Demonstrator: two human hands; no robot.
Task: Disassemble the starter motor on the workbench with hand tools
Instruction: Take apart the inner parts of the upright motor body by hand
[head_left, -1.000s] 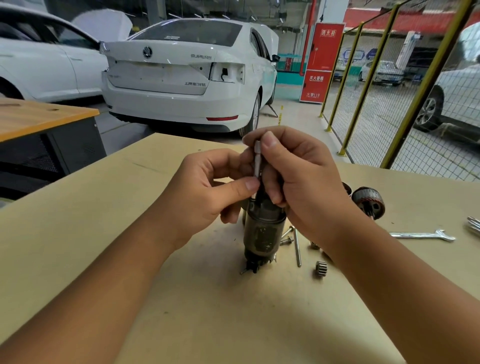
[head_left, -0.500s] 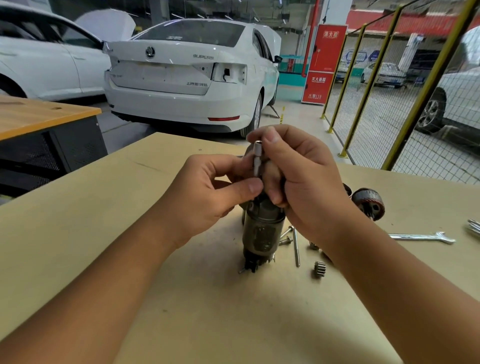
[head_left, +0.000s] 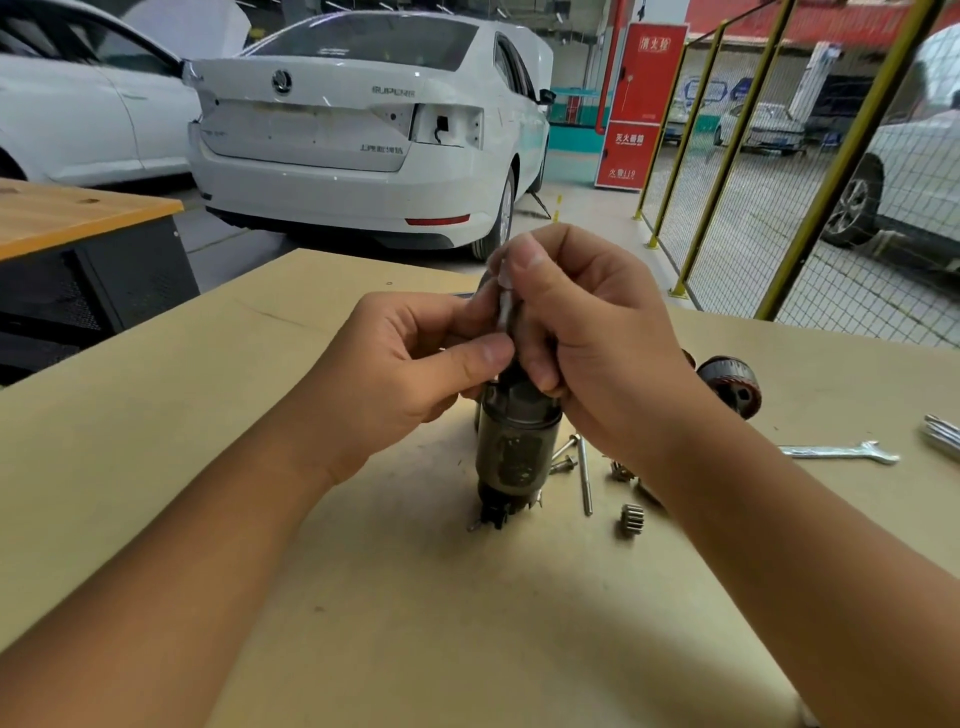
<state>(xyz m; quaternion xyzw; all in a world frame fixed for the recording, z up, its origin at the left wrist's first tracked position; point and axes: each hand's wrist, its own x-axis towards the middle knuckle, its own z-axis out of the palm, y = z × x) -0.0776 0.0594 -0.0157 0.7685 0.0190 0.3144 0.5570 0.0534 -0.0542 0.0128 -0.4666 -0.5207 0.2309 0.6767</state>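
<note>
The dark cylindrical starter motor body (head_left: 517, 447) stands upright on the tan workbench (head_left: 415, 623), its black end down. A thin metal shaft (head_left: 504, 306) sticks up from its top. My right hand (head_left: 592, 338) curls round the shaft and the top of the motor, thumb on the shaft's tip. My left hand (head_left: 405, 369) pinches the shaft's lower part between thumb and fingers. The top of the motor is hidden behind both hands.
Loose parts lie right of the motor: a long bolt (head_left: 585, 478), a small gear (head_left: 631, 519), an armature piece (head_left: 730, 384) and an open-ended wrench (head_left: 841, 451). A white car (head_left: 363, 135) stands beyond the bench. A yellow mesh fence (head_left: 779, 208) runs along the right.
Both hands keep their hold on the shaft; the left thumb has shifted slightly along it. The motor has not moved on the bench.
</note>
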